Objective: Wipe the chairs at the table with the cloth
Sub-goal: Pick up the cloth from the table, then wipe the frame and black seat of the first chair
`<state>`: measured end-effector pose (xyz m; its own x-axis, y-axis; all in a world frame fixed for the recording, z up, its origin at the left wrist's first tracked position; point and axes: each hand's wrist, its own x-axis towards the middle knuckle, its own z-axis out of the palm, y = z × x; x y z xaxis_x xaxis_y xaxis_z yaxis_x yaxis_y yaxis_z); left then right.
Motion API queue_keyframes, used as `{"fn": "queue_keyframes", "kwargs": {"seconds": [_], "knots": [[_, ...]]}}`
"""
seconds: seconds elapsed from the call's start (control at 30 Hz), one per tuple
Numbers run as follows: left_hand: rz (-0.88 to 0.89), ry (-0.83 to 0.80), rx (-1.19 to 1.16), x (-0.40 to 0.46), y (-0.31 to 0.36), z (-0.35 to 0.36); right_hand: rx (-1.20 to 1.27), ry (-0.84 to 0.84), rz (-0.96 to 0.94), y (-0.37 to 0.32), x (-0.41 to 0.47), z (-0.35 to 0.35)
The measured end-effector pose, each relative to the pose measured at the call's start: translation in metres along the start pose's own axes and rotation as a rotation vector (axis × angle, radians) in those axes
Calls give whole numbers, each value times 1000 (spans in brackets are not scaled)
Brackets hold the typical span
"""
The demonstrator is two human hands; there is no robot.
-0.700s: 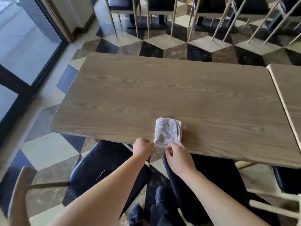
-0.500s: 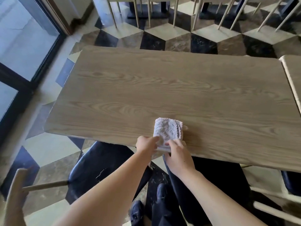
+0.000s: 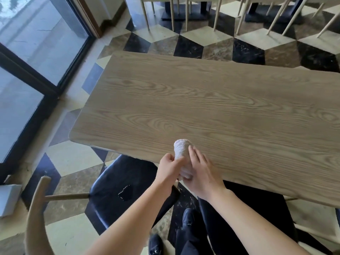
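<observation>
Both hands on the rolled cloth at the tabletop's near edge

The left hand curls its fingers around the white cloth, gripping its left side; the right hand lies over it, fingers nearly straight, pressing rather than clasping. The cloth is bunched into a roll on the tabletop — right at its near edge. Below that edge stands a black-seated chair, tucked partly under; beyond the tabletop's far edge, pale chair legs on the checkered floor.
</observation>
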<state>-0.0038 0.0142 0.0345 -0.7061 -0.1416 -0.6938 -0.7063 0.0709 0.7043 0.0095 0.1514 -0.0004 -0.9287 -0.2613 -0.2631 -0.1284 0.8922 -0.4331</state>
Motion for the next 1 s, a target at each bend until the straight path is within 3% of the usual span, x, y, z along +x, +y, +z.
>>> {"fn": "queue_keyframes", "kwargs": {"seconds": [0.17,0.3,0.43,0.57,0.67,0.77,0.87,1.0], "knots": [[45,158,94,-44,-26,-74,165,-72,-116,-68,-10,25],[29,297,50,-75,-60,-156,352,-193,-214,-164,-19,67],[46,268,-46,-97,-97,-238,386,-354,-202,-247,-25,115],[1,333,-139,-113,-158,-338,566,-515,54,-325,-33,173],[-66,609,-196,-122,-205,-399,677,-626,274,-370,-40,212],[-95,798,-142,-119,-242,-443,771,-554,415,-416,-18,249],[-204,726,-120,-107,-264,-469,866,-426,442,-460,23,269],[-323,461,-504,-98,-267,-475,892,-296,465,-508,79,284]]}}
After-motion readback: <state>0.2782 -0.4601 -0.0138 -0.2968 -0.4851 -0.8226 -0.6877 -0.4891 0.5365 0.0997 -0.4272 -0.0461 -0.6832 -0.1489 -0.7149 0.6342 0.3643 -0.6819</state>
